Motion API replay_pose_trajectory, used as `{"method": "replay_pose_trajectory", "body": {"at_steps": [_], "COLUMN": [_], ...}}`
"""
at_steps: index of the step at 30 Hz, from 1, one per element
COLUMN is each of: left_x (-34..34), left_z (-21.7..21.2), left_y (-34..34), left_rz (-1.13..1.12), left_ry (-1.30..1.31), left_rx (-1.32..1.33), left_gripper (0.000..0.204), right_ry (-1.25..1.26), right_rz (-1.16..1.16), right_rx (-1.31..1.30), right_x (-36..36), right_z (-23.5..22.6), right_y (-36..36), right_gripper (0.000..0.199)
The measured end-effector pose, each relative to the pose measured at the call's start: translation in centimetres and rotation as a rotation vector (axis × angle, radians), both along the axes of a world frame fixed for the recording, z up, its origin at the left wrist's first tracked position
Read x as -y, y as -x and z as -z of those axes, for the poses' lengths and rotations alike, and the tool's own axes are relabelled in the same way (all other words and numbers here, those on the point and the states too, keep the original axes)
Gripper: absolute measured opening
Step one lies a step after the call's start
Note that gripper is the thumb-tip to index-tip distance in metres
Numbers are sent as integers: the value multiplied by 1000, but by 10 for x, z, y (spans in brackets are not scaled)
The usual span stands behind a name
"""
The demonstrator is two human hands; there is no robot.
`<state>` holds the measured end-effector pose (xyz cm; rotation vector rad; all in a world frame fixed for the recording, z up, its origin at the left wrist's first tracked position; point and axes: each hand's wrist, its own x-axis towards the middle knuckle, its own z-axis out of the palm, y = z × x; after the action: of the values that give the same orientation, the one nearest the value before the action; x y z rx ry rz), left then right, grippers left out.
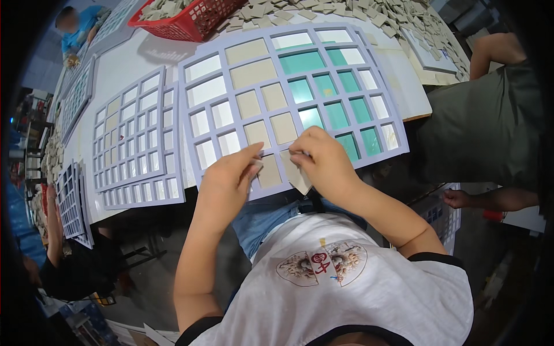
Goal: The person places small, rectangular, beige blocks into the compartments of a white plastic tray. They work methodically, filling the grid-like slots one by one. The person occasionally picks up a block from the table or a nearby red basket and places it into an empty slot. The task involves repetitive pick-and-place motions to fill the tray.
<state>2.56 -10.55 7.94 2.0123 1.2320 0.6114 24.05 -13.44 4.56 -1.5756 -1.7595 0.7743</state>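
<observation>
Both hands pinching beige tiles

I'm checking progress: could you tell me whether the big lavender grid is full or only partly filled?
Partly filled: the lavender grid holds several beige tiles; many cells are open.

You wear a white T-shirt with black trim at its short sleeves and a round printed emblem on the chest, over blue jeans. Both forearms are bare.
</observation>
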Motion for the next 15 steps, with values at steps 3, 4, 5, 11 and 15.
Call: {"method": "replay_pose_trajectory", "body": {"at_steps": [3, 4, 5, 11, 15], "left_x": [-1, -1, -1, -2, 1], "left_z": [6, 7, 9, 11, 18], "left_y": [0, 0, -1, -21, -74], "left_rz": [-128, -145, -162, -272, -267], "left_ry": [131, 143, 156, -288, 181], "left_rx": [85, 93, 100, 230, 534], "left_gripper": [29, 27, 25, 17, 14], "right_ry": [-61, -45, -29, -49, 37], "right_rz": [-146, -193, -240, -31, 53], "right_rx": [373, 411, 448, -219, -351], "right_x": [12, 15, 17, -1, -2], "right_z": [-16, -15, -14, -21, -32], "right_y": [3, 0, -4, -64, -96], "right_gripper": [10, 10, 10, 25, 37]}}
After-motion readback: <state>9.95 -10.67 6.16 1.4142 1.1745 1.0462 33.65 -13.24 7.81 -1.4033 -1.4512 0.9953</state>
